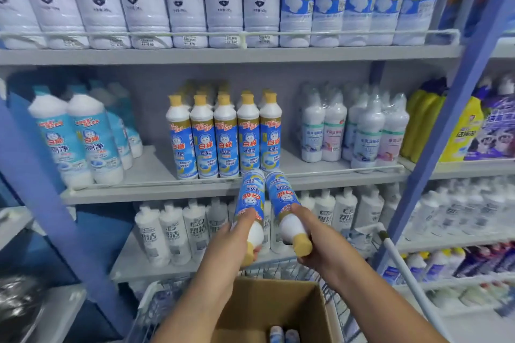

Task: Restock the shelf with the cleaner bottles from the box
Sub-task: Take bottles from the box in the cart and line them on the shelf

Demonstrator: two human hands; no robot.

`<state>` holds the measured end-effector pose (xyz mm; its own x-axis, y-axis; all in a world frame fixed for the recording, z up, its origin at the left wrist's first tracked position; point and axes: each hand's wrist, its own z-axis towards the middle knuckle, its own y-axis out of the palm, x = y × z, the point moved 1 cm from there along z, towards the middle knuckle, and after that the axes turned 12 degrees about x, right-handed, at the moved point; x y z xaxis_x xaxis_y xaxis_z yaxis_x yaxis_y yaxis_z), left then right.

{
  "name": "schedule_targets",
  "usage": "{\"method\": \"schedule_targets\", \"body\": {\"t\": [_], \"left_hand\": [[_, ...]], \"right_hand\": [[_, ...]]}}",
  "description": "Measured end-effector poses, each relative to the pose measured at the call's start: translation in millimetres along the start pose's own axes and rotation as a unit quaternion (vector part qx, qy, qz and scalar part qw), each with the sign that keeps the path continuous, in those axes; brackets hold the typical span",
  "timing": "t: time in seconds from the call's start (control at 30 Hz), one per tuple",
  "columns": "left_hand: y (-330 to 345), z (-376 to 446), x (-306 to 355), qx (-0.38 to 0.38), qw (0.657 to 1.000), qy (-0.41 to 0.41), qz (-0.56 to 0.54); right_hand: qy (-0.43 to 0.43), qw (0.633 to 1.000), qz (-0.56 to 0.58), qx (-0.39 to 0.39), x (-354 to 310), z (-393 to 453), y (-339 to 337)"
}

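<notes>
Sitting below the middle shelf (156, 172), the cardboard box (281, 306) holds what look like 2 more bottle bases. The left hand (223, 248) grips 1 cleaner bottle (249, 198) by its neck, fingers wrapped; the right hand (317, 245) grips a second bottle (281, 198) likewise, both bases reaching the shelf's front rail by the shelved row (224, 136).

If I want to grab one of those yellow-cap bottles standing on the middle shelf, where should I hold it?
Probably around the white shoulder just under the yellow cap of the end bottle, coming from the front and its open right side. It stands upright, its left side close against its neighbours, and the shoulder is narrower, so fingers should wrap it easily.
</notes>
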<state>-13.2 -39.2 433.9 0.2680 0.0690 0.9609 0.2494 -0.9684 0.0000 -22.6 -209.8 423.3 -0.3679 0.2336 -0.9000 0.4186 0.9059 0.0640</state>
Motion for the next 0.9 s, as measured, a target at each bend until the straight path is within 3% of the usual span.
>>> {"method": "schedule_targets", "body": {"t": [0.27,0.9], "left_hand": [[3.1,36.2,12.8,-0.006,1.000,-0.016,0.005],[33.8,48.5,14.6,0.039,0.999,-0.025,-0.013]], "right_hand": [[-0.009,0.999,0.014,0.029,-15.5,16.2,20.1],[0.003,1.000,-0.015,-0.023,-29.2,37.1,12.7]]}}
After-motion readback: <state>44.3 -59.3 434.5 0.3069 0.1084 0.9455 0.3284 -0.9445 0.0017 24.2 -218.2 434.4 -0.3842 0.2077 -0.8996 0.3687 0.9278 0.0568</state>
